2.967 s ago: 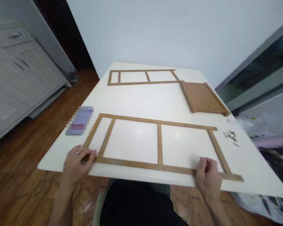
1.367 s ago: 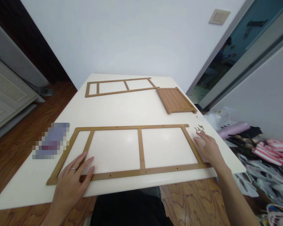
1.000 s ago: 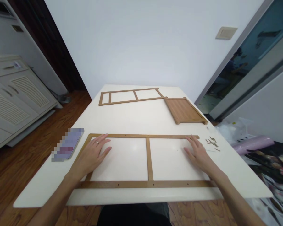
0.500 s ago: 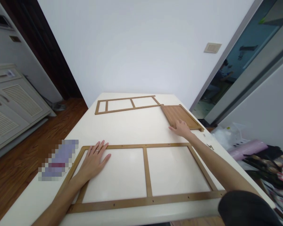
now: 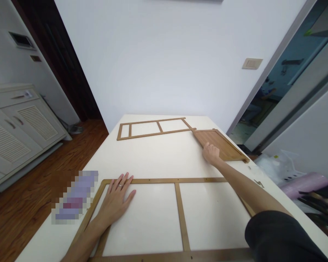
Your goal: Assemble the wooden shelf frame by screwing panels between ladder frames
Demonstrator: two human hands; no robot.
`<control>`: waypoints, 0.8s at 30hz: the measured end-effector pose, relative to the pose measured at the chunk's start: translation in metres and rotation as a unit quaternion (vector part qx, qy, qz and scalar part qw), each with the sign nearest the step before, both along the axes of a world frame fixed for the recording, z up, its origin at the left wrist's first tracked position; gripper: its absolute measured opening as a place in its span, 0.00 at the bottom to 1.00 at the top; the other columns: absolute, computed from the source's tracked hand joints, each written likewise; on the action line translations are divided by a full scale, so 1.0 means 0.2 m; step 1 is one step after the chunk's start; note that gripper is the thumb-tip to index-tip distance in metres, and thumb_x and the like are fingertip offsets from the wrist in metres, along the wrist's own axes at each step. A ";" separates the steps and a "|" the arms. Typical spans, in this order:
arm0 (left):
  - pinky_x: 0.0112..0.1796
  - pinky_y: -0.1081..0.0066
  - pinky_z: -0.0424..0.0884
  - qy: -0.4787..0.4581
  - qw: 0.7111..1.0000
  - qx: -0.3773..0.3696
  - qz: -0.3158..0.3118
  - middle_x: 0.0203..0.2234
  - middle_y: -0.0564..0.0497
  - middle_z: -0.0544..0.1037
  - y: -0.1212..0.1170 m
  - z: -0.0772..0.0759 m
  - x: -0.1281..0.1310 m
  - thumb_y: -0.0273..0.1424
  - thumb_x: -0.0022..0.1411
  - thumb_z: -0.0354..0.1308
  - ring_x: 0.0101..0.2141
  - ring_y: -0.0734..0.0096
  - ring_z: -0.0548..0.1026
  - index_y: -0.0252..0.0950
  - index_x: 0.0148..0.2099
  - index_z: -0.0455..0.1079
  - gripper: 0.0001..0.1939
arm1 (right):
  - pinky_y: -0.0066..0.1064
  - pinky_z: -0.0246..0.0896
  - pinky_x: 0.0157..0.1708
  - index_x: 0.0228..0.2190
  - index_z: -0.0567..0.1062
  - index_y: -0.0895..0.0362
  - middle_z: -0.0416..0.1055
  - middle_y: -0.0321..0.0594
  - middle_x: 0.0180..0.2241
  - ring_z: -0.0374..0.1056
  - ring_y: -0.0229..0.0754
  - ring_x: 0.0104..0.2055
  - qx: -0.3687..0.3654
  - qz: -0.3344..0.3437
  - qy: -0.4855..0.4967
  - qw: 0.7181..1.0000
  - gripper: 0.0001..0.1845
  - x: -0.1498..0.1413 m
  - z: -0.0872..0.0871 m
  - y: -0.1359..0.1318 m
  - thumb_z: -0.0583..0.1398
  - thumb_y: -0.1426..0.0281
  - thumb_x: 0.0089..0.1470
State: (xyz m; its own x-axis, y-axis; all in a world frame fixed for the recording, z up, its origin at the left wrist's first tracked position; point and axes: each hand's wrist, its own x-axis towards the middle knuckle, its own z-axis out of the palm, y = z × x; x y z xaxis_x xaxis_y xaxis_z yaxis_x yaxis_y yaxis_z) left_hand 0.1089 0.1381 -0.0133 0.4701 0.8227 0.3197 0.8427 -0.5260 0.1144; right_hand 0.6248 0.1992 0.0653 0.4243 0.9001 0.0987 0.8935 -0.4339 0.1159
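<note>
My left hand (image 5: 117, 202) lies flat with spread fingers across the left end of a brown ladder-like wooden frame (image 5: 183, 218), its fingertips on the far rail. A ring shows on one finger. Farther off on the right, my right hand (image 5: 211, 153) has its fingers curled round the near-left edge of a brown wooden panel (image 5: 226, 145); the fingertips under it are hidden. The panel lies on the white table (image 5: 153, 160). Behind, a second wooden frame (image 5: 144, 135) lies flat, its right end touching or overlapping the panel's far-left corner.
Small metal-coloured pieces (image 5: 259, 183) lie by the table's right edge. A pixelated purple patch (image 5: 79, 196) covers something at the left edge. Beyond the table stands a white wall (image 5: 166, 62); a louvred cabinet (image 5: 30, 127) is at left, plastic-wrapped items (image 5: 303, 183) at right.
My right hand has gone from resting with extended fingers on the panel to curling round its edge. My left hand stays on the frame. The whole view has shifted slightly.
</note>
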 end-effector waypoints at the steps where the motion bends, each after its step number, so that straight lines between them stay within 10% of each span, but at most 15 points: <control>1: 0.71 0.43 0.52 -0.002 1.000 -0.002 0.000 0.73 0.44 0.63 0.00 0.00 0.00 0.47 0.76 0.46 0.72 0.50 0.60 0.42 0.75 0.60 0.31 | 0.47 0.74 0.52 0.57 0.73 0.58 0.73 0.48 0.57 0.74 0.49 0.53 0.011 -0.010 -0.006 1.000 0.23 0.01 0.02 0.00 0.65 0.60 0.67; 11: 0.72 0.43 0.50 -0.017 0.999 -0.039 0.017 0.74 0.45 0.61 0.00 0.04 0.03 0.46 0.76 0.46 0.73 0.50 0.58 0.41 0.74 0.61 0.31 | 0.45 0.75 0.50 0.56 0.74 0.59 0.74 0.47 0.54 0.75 0.47 0.51 0.119 0.030 -0.019 0.992 0.22 -0.04 0.32 -0.13 0.65 0.59 0.67; 18: 0.72 0.40 0.46 -0.098 0.991 -0.091 0.005 0.73 0.41 0.61 0.00 0.07 0.03 0.48 0.75 0.48 0.74 0.46 0.56 0.39 0.73 0.63 0.32 | 0.39 0.68 0.39 0.50 0.74 0.60 0.76 0.62 0.53 0.76 0.55 0.48 0.161 0.187 0.016 0.969 0.16 -0.25 0.59 -0.59 0.50 0.78 0.66; 24: 0.72 0.38 0.35 -0.263 0.947 -0.183 -0.001 0.75 0.34 0.55 0.02 0.17 0.03 0.60 0.68 0.53 0.76 0.43 0.46 0.34 0.74 0.57 0.45 | 0.34 0.62 0.31 0.55 0.71 0.54 0.81 0.45 0.38 0.75 0.50 0.34 0.217 0.244 0.100 0.940 0.18 -0.38 0.75 -0.89 0.52 0.63 0.68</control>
